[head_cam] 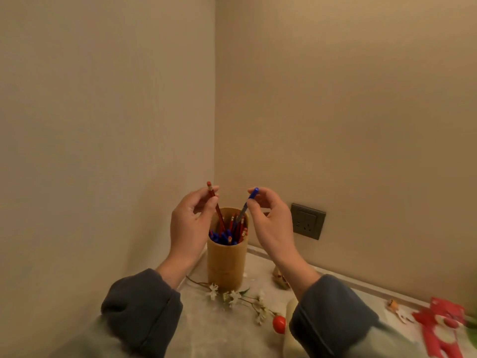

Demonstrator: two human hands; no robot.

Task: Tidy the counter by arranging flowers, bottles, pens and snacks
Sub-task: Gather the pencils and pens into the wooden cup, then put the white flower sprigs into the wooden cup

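A tan cylindrical pen holder (225, 264) stands in the counter's corner, filled with several red and blue pens. My left hand (189, 223) pinches a red pen (215, 202) near its top, and the pen's lower end is inside the holder. My right hand (271, 226) pinches a blue pen (246, 204) the same way, its tip also down in the holder. A sprig of white flowers (233, 297) lies on the counter in front of the holder.
The marble-look counter (211, 329) meets two beige walls in a corner. A dark wall socket (307, 220) sits right of the holder. A small red ball (279, 324), a pale object under my right sleeve, a small wrapped snack (280, 279) and a red toy (442, 328) lie to the right.
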